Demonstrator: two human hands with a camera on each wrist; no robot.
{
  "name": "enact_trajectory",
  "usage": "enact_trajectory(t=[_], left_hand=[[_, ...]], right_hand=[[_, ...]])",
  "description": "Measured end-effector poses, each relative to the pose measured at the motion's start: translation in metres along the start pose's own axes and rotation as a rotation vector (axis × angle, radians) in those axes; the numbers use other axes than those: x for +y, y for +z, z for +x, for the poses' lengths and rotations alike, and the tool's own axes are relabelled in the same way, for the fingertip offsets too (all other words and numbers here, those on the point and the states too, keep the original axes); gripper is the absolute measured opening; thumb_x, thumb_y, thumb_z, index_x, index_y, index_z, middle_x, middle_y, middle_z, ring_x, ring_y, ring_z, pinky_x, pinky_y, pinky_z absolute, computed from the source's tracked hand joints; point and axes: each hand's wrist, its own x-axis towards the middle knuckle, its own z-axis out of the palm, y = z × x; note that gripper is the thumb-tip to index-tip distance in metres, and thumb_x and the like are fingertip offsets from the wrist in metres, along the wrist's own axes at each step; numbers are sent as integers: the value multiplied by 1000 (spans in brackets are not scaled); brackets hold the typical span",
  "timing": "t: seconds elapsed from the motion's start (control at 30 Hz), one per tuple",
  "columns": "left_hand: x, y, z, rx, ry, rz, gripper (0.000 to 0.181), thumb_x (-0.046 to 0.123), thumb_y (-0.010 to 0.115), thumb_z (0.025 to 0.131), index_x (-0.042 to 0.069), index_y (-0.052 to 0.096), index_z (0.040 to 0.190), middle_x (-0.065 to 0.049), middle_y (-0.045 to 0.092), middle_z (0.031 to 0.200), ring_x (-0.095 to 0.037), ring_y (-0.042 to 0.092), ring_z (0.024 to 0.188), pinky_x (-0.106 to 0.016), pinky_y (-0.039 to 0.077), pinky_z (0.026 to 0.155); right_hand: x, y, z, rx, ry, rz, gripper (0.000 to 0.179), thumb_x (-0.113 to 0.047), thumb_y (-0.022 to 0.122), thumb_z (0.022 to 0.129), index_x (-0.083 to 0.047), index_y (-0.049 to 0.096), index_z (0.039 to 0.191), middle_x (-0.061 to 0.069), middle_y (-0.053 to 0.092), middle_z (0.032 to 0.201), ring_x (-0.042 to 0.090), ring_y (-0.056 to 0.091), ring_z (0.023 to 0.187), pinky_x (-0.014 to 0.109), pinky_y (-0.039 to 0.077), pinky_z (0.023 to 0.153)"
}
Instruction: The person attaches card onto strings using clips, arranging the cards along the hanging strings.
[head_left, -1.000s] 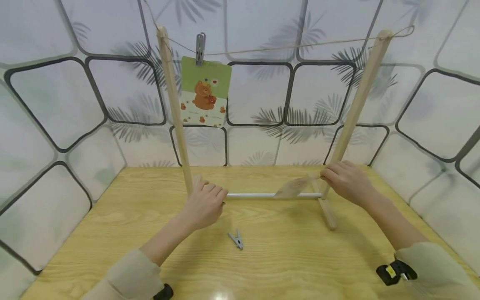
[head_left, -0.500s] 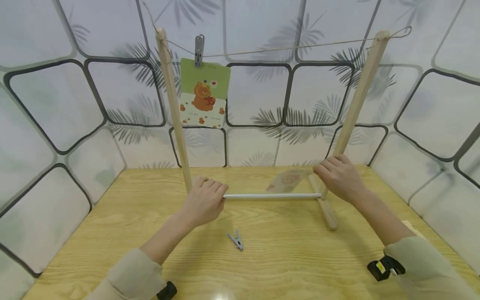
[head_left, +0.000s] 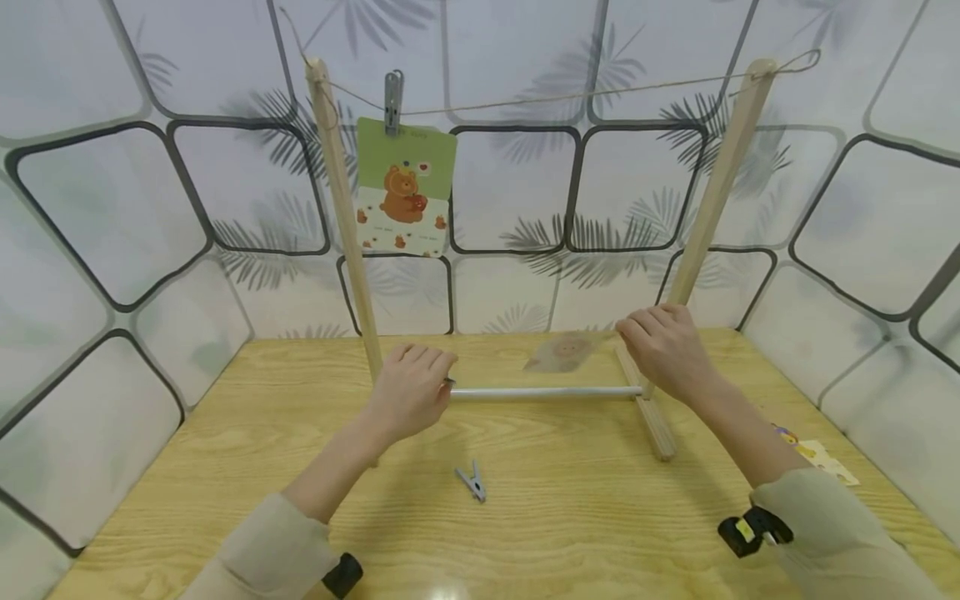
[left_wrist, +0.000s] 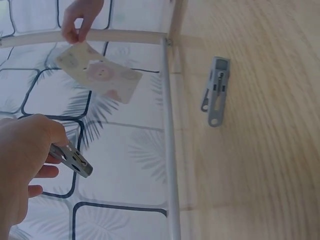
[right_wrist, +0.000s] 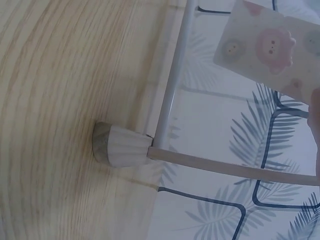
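Note:
My left hand (head_left: 412, 392) grips a grey metal clothespin (left_wrist: 72, 157), which juts out past the fingertips in the left wrist view. With my right hand (head_left: 667, 350) I pinch a pale card (right_wrist: 274, 49) printed with cartoon faces by its edge; it sticks out leftward above the white crossbar (head_left: 547, 392). Another grey clothespin (head_left: 474, 482) lies on the table in front of the rack. Higher up, a third clothespin (head_left: 392, 102) clips a green and white bear card (head_left: 405, 187) to the string (head_left: 562, 97).
Two wooden posts (head_left: 720, 192) hold the string, and the right one stands on a wooden foot (head_left: 654, 425). Colourful cards (head_left: 821, 458) lie at the table's right side, partly behind my right forearm. A patterned backdrop (head_left: 517, 292) encloses the wooden table (head_left: 555, 525).
My right hand has moved left and slightly up with the pale card, uncovering the cards on the right of the table. The left hand has risen slightly, and its clothespin tip now shows.

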Motion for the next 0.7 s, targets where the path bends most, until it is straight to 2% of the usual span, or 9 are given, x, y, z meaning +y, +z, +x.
enact_trajectory(t=[0.2,0.37,0.7], left_hand=[[-5,-5,10,42,-9,-50,28,8,74,70,3,62,94,-8,64,86,-25,58,80,-39,46,75],[-8,-10,18,56,-5,-44,32,8,74,70,1,63,99,-9,65,88,-26,58,82,-40,45,77],[-13,-19,36,101,-1,-54,30,7,74,70,0,62,98,-10,65,88,-28,58,83,-41,43,77]], right_hand=[[-1,3,5,7,-17,24,28,-12,40,97,0,59,80,14,60,75,33,57,64,44,43,56],[-2,3,9,5,-19,27,30,-14,40,98,0,59,80,13,60,75,32,58,66,44,43,56],[1,-1,19,-25,8,7,31,-16,39,99,0,58,80,14,59,75,32,57,66,42,41,57]])
